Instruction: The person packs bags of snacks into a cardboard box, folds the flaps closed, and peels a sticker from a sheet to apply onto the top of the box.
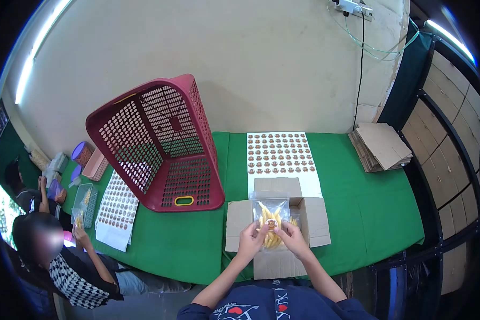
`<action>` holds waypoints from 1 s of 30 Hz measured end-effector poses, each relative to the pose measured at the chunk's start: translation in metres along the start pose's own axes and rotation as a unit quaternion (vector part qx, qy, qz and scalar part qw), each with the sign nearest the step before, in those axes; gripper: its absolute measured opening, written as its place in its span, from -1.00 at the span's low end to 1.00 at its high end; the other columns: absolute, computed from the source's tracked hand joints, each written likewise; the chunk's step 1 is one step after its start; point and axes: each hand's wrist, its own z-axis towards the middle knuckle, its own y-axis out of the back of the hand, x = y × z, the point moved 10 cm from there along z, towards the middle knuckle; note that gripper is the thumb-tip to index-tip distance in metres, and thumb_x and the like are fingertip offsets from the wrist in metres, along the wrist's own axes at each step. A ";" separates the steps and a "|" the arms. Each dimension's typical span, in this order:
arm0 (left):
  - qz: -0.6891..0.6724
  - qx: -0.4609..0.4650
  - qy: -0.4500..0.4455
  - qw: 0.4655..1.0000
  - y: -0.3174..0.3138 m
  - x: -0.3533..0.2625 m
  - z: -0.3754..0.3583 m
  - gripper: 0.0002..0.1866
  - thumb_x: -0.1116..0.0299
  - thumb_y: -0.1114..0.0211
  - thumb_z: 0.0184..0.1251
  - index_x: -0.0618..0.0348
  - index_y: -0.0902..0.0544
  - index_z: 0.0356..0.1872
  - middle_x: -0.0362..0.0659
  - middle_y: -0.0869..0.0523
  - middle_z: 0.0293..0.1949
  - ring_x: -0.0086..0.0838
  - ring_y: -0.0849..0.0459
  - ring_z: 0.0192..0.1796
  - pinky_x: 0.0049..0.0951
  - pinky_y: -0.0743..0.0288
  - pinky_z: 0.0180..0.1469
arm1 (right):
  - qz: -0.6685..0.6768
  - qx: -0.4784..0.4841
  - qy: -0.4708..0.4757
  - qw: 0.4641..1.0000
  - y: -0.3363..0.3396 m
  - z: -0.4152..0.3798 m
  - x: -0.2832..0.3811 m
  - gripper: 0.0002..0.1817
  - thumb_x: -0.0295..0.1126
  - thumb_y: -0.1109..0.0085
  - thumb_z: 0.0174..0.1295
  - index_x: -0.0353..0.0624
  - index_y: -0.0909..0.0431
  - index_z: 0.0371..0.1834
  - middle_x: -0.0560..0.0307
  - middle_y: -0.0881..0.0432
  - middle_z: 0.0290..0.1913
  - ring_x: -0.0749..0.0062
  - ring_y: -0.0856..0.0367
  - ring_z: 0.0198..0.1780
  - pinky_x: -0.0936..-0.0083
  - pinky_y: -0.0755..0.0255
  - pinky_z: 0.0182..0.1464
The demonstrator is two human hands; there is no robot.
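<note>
A clear plastic bag of yellow stick-shaped snacks [272, 212] is held upright between my two hands, with a round brown sticker on its front. My left hand [252, 237] grips the bag's left side, thumb near the sticker. On the other side my right hand [294, 238] pinches it in the same way. Under the bag stands an open cardboard box [240, 226] with its flaps folded out. Part of another snack bag [294, 218] shows inside the box. Just behind the box lies a white sheet of round stickers [282, 154].
A maroon plastic basket [208, 197] lies on its side on the green-covered table [368, 213], left of the box. Flattened cardboard [384, 145] is stacked at the far right. Another person [80, 272] sits at the left, holding a snack bag near more sticker sheets [114, 213].
</note>
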 end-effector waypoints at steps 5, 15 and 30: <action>0.035 0.021 -0.021 0.999 -0.008 -0.017 -0.007 -0.68 0.30 -0.29 0.20 0.38 -0.56 -0.17 -0.19 -0.59 -0.45 -0.74 -0.48 -0.48 -0.67 -0.35 -0.53 | -0.003 -0.100 0.031 0.995 0.009 0.003 -0.005 -0.75 -0.32 -0.05 0.28 -0.35 -0.52 -0.24 0.22 -0.59 -0.31 0.70 -0.47 -0.31 0.70 -0.36 -0.28; -0.083 0.007 -0.065 0.994 -0.007 -0.019 -0.006 -0.73 0.36 -0.28 0.20 0.37 -0.57 -0.18 -0.21 -0.62 -0.36 -0.75 -0.49 -0.41 -0.68 -0.37 -0.49 | 0.026 -0.110 0.061 0.992 0.014 0.000 0.007 -0.65 -0.21 0.01 0.32 -0.32 -0.58 -0.32 0.32 -0.54 -0.43 0.78 -0.39 -0.39 0.75 -0.26 -0.38; -0.033 -0.018 -0.078 0.996 -0.005 -0.028 0.004 -0.80 0.33 -0.22 0.25 0.30 -0.58 -0.38 -0.32 -0.52 -0.66 -0.78 -0.41 -0.61 -0.66 -0.20 -0.63 | -0.028 -0.092 0.089 0.991 0.005 -0.003 0.018 -0.71 -0.30 0.01 0.32 -0.33 -0.54 -0.40 0.36 -0.49 -0.48 0.78 -0.34 -0.42 0.74 -0.25 -0.39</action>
